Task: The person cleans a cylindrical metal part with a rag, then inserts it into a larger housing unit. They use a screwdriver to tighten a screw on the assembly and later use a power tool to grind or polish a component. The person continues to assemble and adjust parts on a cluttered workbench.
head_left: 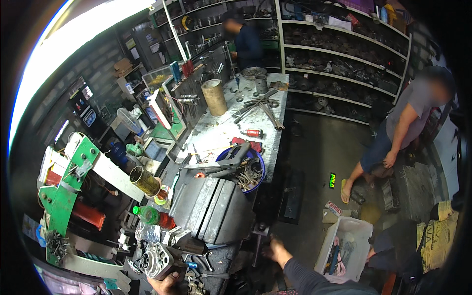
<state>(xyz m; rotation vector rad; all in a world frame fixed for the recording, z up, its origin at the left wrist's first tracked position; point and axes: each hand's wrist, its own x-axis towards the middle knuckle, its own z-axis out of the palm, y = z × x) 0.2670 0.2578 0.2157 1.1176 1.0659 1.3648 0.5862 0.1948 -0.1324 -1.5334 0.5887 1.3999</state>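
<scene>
Head view is showing a grey metal motor housing lying at the near edge of the cluttered surface, the left hand gripping it from below, while the right hand is hanging open beside a black vise, near a white bin.

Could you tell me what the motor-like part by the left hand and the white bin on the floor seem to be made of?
The motor-like part, touched by the left hand, looks like cast metal, probably aluminium: dull silver-grey with ribbed, moulded contours. The white bin near the right hand appears to be plastic: smooth, slightly translucent walls with rounded corners.
</scene>
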